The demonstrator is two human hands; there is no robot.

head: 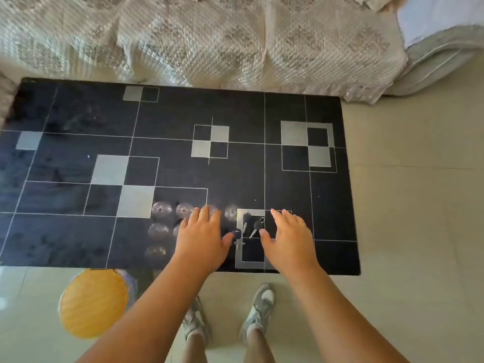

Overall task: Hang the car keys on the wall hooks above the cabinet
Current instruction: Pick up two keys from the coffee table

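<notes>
Three car keys with black heads lie on the black glass table point(183, 166) near its front edge: one point(246, 221) on a grey square, one point(257, 227) with a ring beside it, and one point(237, 237) lower left. My left hand point(203, 235) hovers just left of them, fingers spread, its thumb close to the lower-left key. My right hand point(288, 235) hovers just right of them, fingers apart, its thumb near the ringed key. Neither hand holds anything. No wall hooks or cabinet are in view.
Several upturned clear glasses point(161, 209) show under the table top left of my left hand. A quilted sofa cover point(209, 40) runs behind the table. A yellow round stool point(94, 302) stands on the tiled floor at the front left. My shoes point(258, 310) are below.
</notes>
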